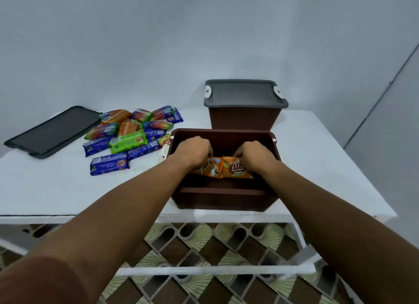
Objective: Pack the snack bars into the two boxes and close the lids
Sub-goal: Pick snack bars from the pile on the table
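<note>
An open brown box [221, 200] stands at the table's front edge. Both my hands reach inside it. My left hand [193, 151] grips an orange snack bar [209, 168], and my right hand [256, 157] grips a second orange bar [234, 171] right beside it; the two bars lie side by side in the box. A pile of several wrapped snack bars [133, 135], blue, green and orange, lies on the table to the left. Behind the open box stands a second brown box [243, 120] with its grey lid [244, 95] on.
A loose dark grey lid [53, 131] lies flat at the table's far left. The white table [317, 167] ends just in front of the open box, with a white frame [215, 269] and patterned floor below. A pale wall rises close behind.
</note>
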